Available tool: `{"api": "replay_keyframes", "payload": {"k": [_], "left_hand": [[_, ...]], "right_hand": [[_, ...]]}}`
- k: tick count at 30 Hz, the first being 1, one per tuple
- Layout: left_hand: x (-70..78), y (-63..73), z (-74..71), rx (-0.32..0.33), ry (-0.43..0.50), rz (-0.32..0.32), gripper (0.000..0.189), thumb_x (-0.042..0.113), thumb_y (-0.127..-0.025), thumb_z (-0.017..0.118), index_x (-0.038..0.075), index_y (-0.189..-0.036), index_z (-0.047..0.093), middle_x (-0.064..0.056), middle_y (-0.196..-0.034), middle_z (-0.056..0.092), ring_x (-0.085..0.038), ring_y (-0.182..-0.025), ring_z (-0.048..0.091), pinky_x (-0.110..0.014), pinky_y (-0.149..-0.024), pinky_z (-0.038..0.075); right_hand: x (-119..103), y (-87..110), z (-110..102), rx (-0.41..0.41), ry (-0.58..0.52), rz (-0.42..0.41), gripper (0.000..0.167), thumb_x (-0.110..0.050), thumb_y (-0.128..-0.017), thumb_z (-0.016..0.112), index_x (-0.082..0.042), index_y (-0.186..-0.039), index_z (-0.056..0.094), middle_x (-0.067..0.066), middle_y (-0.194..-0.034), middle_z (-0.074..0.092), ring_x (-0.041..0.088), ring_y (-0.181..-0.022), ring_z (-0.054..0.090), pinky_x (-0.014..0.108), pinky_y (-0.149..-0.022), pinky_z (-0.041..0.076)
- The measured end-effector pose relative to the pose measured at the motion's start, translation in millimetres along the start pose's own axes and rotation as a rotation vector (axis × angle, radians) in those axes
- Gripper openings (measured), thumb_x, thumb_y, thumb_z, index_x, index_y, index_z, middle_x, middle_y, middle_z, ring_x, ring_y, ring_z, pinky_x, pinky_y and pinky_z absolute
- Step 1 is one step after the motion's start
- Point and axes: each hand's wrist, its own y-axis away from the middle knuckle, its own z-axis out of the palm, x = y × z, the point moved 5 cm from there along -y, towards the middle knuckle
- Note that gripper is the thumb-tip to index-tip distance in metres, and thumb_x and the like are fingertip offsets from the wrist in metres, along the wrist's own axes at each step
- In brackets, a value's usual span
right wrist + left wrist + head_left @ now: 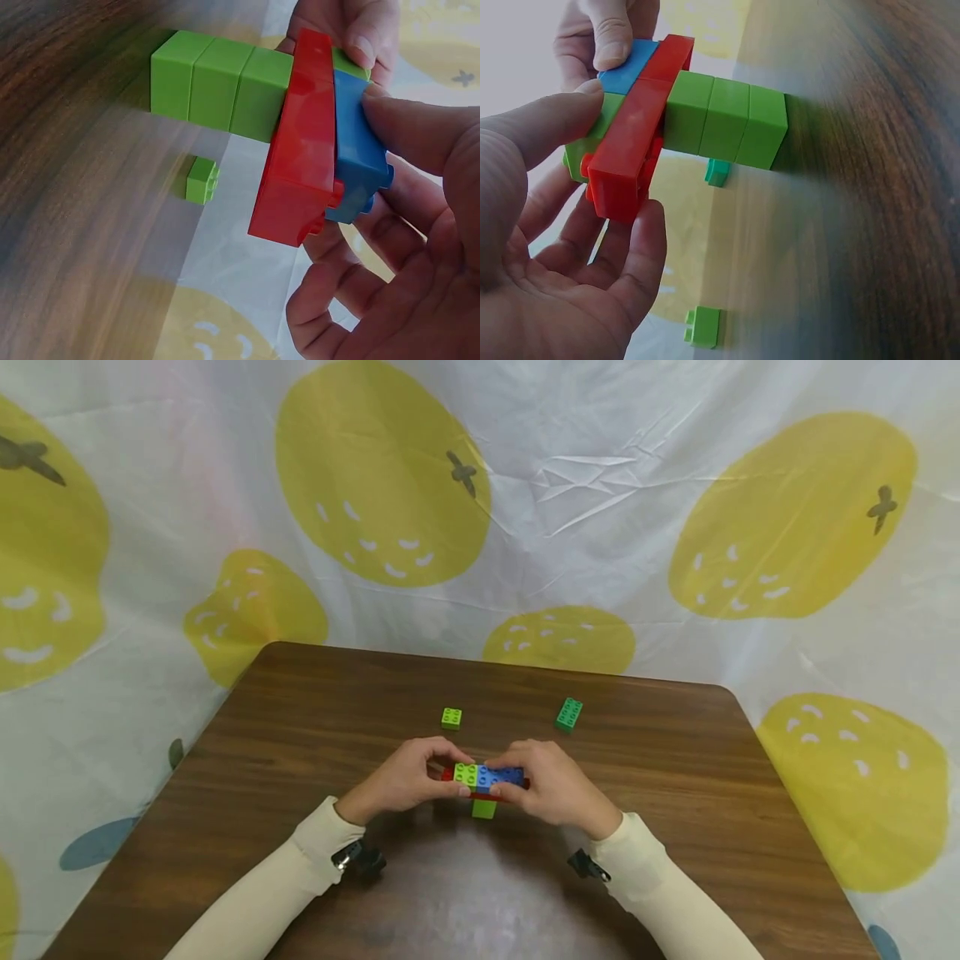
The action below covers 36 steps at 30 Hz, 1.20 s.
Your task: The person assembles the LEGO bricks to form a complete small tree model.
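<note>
A column of stacked lime green bricks [724, 120] stands on the table, with a crossbar of red bricks [634, 124] over it. On top of the red layer sit a lime green brick [466, 776] and a blue brick [491, 777], side by side. My left hand [408, 774] pinches the top lime green brick between thumb and fingers. The blue brick is pinched by my right hand [558, 785], thumb on its near side. In the right wrist view, the outer end of the blue brick stands slightly off the red, with red studs showing between them.
Farther back on the brown table [337, 693] lie a small lime green brick [452, 718] and a longer dark green brick [569, 714]. A fruit-patterned white cloth [585, 527] hangs behind the table.
</note>
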Motion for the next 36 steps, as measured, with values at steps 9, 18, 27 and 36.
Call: {"api": "replay_keyframes", "payload": {"k": [9,18,27,36], "left_hand": [[4.2,0.6,-3.3,0.005,-0.018,0.028,0.036,0.021,-0.09,0.087,0.01,-0.122,0.075,-0.007,-0.118,0.073,-0.014,-0.099,0.069,-0.032,-0.088,0.063],[3.7,-0.2,-3.3,0.002,-0.026,0.045,0.037,0.021,-0.089,0.087,0.009,-0.122,0.075,-0.009,-0.119,0.073,-0.014,-0.099,0.07,-0.03,-0.086,0.063],[2.4,-5.4,-0.4,0.002,-0.034,0.03,0.037,0.022,-0.089,0.088,0.011,-0.122,0.075,-0.006,-0.119,0.073,-0.013,-0.101,0.068,-0.027,-0.088,0.062],[3.5,-6.0,0.9,-0.011,-0.022,0.024,0.037,0.022,-0.089,0.087,0.011,-0.122,0.075,-0.005,-0.12,0.073,-0.014,-0.101,0.067,-0.033,-0.089,0.063]], "right_hand": [[-4.4,-4.8,0.3,-0.027,0.068,0.035,0.029,-0.03,-0.094,0.082,-0.017,-0.12,0.081,-0.007,-0.095,0.072,0.006,-0.075,0.056,0.024,-0.067,0.048],[-5.5,-10.1,0.5,-0.076,0.084,0.09,0.026,-0.03,-0.092,0.083,-0.019,-0.116,0.082,-0.008,-0.097,0.072,0.006,-0.077,0.057,0.024,-0.066,0.049],[2.1,-9.2,-2.4,-0.087,0.045,0.08,0.028,-0.029,-0.092,0.083,-0.016,-0.117,0.082,-0.006,-0.099,0.074,0.006,-0.077,0.059,0.024,-0.068,0.051],[13.0,-5.0,0.6,-0.078,-0.085,0.098,0.029,-0.029,-0.093,0.084,-0.017,-0.119,0.081,-0.008,-0.102,0.076,0.005,-0.08,0.063,0.023,-0.07,0.055]]}}
